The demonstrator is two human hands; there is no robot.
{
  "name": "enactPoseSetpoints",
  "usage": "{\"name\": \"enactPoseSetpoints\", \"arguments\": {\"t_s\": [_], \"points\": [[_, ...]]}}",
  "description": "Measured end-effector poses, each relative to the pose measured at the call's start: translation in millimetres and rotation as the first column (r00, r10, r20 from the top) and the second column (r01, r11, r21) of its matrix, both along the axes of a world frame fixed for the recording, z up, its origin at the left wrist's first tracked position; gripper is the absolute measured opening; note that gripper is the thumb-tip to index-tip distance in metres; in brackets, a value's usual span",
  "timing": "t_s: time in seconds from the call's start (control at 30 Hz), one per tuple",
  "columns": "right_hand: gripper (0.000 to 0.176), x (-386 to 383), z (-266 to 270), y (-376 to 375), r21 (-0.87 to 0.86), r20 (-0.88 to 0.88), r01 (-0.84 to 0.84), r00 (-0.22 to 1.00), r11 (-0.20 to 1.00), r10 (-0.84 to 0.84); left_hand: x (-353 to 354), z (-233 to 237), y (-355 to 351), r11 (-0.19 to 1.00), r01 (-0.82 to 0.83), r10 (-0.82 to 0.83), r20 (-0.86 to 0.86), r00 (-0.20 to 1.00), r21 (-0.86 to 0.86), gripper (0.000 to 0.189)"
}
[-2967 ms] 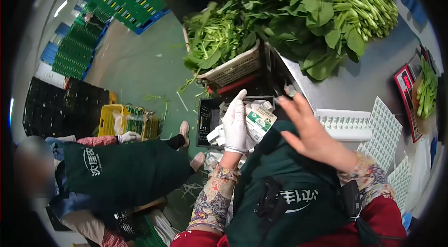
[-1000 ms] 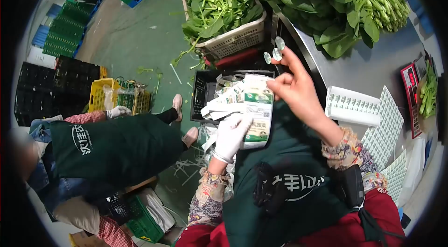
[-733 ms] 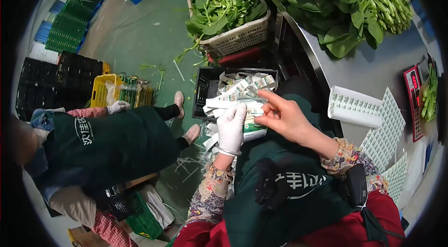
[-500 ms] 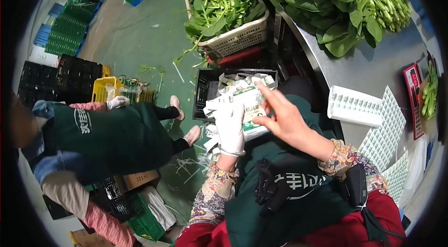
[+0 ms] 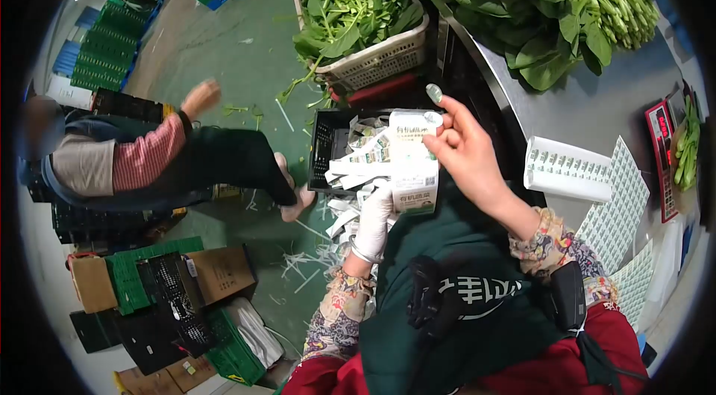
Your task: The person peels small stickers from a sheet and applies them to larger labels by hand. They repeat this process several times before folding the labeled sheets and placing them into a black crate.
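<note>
My left hand (image 5: 374,220), in a white glove, grips the lower left side of a white and green printed label strip (image 5: 415,190) with Chinese lettering. My right hand (image 5: 470,152) is bare and pinches the strip's upper part at its right edge between thumb and fingers. A small round greenish sticker (image 5: 434,93) clings to a raised right fingertip. Just beyond both hands, a black crate (image 5: 322,149) holds a heap of white paper strips (image 5: 362,160), partly hidden behind the label strip.
Leafy greens (image 5: 537,14) and sticker sheets (image 5: 615,201) lie on the steel table (image 5: 485,59) at right, by a red scale (image 5: 659,138). A basket of greens (image 5: 365,67) stands ahead. To the left, a co-worker (image 5: 142,156) bends near stacked crates; paper scraps litter the floor.
My right hand has lifted slightly, now with a round sticker on a fingertip, and the label strip stretches upward between my hands. The co-worker has turned and shifted back, arm extended.
</note>
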State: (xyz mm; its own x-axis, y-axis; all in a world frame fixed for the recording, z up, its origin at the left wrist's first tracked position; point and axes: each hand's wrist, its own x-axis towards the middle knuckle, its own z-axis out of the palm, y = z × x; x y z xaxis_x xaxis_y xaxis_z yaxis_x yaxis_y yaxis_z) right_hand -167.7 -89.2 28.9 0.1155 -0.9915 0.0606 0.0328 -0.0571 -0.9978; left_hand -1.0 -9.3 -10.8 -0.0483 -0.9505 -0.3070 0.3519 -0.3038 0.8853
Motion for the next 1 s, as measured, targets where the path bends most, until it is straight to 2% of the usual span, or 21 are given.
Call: {"name": "enactPoseSetpoints", "arguments": {"t_s": [0.03, 0.07, 0.13, 0.2, 0.23, 0.27, 0.33, 0.4, 0.5, 0.53, 0.57, 0.6, 0.63, 0.67, 0.7, 0.73, 0.8, 0.83, 0.9, 0.93, 1.0], "points": [[0.054, -2, 1, -4, 0.084, 0.060, -0.002, 0.998, 0.996, -0.003, 3, 0, -1, 0.998, 0.056, -0.054, 0.184, 0.982, -0.007, 0.030], [0.053, -6, 4, -7, 0.079, -0.028, -0.004, 1.000, 0.997, 0.006, -2, 2, -1, 1.000, 0.011, -0.014, 0.145, 0.989, 0.021, 0.025], [0.052, -9, 14, -6, 0.100, -0.217, 0.034, 0.976, 0.994, -0.012, 1, -7, -6, 0.996, -0.001, 0.042, 0.468, 0.883, -0.088, 0.026], [0.053, -9, 10, 5, 0.160, -0.170, -0.057, 0.982, 0.985, 0.084, -5, -1, -9, 0.984, -0.180, 0.174, 0.283, 0.943, -0.005, 0.027], [0.055, -6, 17, 14, 0.278, -0.100, -0.168, 0.974, 0.946, 0.203, -5, 0, -11, 0.983, -0.186, 0.181, 0.281, 0.942, -0.010, 0.026], [0.056, -4, 11, 24, 0.275, -0.055, -0.271, 0.953, 0.922, 0.297, -8, 0, -12, 0.975, -0.220, 0.213, 0.148, 0.966, 0.029, 0.026], [0.058, 2, 10, 35, 0.271, -0.091, -0.349, 0.918, 0.897, 0.385, -7, -3, -12, 0.981, -0.182, 0.194, 0.316, 0.929, -0.067, 0.025], [0.060, 4, 7, 37, 0.284, -0.142, -0.347, 0.907, 0.894, 0.397, -9, 0, -12, 0.980, -0.166, 0.192, 0.325, 0.926, -0.106, 0.024], [0.063, 2, 1, 37, 0.042, -0.383, -0.344, 0.861, 0.938, 0.334, -11, -1, -10, 0.978, -0.145, 0.197, 0.460, 0.866, -0.147, 0.023], [0.064, 0, 2, 36, 0.073, -0.517, -0.340, 0.791, 0.938, 0.327, -12, -1, -8, 0.978, -0.135, 0.198, 0.519, 0.832, -0.157, 0.023], [0.065, -2, 4, 33, 0.103, -0.639, -0.331, 0.701, 0.938, 0.317, -14, 0, -6, 0.972, -0.191, 0.231, 0.387, 0.893, -0.140, 0.025], [0.066, -4, 6, 29, 0.128, -0.747, -0.317, 0.592, 0.940, 0.302, -12, 8, -10, 0.985, -0.119, 0.157, 0.342, 0.926, -0.128, 0.024], [0.068, -6, 1, 25, 0.083, -0.701, -0.321, 0.654, 0.943, 0.285, -8, 20, -16, 0.992, -0.045, 0.079, 0.296, 0.952, -0.119, 0.023], [0.067, -7, 2, 20, 0.077, -0.536, -0.266, 0.802, 0.961, 0.265, -8, 32, -18, 0.993, 0.030, -0.001, 0.249, 0.969, -0.110, 0.022], [0.067, -8, 7, 15, 0.083, -0.346, -0.208, 0.911, 0.975, 0.224, -11, 43, -17, 0.991, 0.120, -0.117, 0.053, 0.992, -0.063, 0.030], [0.066, -9, 11, 7, 0.099, -0.140, -0.151, 0.977, 0.984, 0.164, 2, 23, -13, 0.937, 0.348, -0.330, 0.270, 0.905, -0.019, 0.030], [0.048, -16, 14, -9, 0.160, -0.044, -0.005, 0.999, 0.987, 0.013, 6, 1, -6, 0.893, 0.340, -0.382, 0.097, 0.919, 0.293, 0.030], [0.041, -18, 8, -10, 0.198, -0.040, -0.018, 0.999, 0.980, 0.027, 1, 8, -3, 0.946, 0.185, -0.209, 0.062, 0.976, 0.265, 0.033], [0.022, -13, 5, 1, 0.309, -0.021, -0.057, 0.998, 0.949, 0.066, 3, -8, -4, 0.975, 0.073, -0.049, -0.120, 0.992, 0.209, 0.040], [0.021, -9, 9, 11, 0.375, -0.040, -0.162, 0.981, 0.913, 0.190, -1, -10, -6, 0.976, -0.034, 0.074, -0.186, 0.980, 0.213, 0.041], [0.023, 0, 0, 27, 0.468, 0.066, -0.279, 0.957, 0.839, 0.281, -3, -7, -9, 0.984, -0.073, 0.080, -0.037, 0.996, 0.164, 0.040]]}}
